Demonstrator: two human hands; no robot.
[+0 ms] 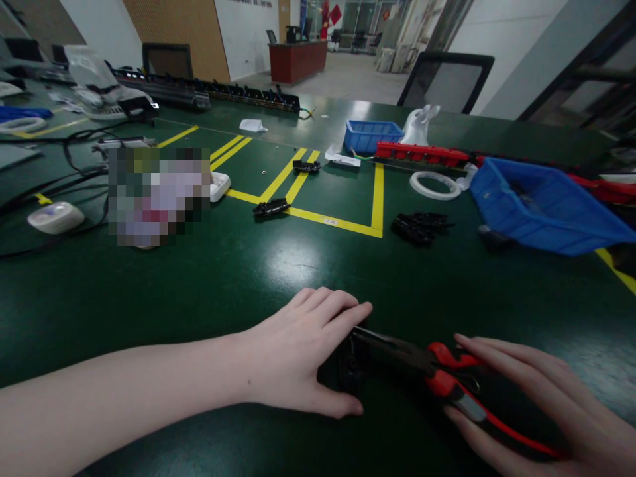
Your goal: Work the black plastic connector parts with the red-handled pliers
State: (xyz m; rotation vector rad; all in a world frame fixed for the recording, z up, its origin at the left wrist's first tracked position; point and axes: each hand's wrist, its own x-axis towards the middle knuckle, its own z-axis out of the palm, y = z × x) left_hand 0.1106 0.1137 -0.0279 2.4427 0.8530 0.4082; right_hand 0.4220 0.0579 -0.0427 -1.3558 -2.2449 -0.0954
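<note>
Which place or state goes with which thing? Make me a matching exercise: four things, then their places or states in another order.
1. Pliers
2. Left hand
3. White ring
4. Red desk

A. On the floor beyond the green table
B. Beside the larger blue bin
C. In the right hand
D. Spread out at a small black part

Pairs: 1-C; 2-D; 3-B; 4-A

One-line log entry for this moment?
left hand: around black part on green table | right hand: holding red-handled pliers, tips at left hand
</note>
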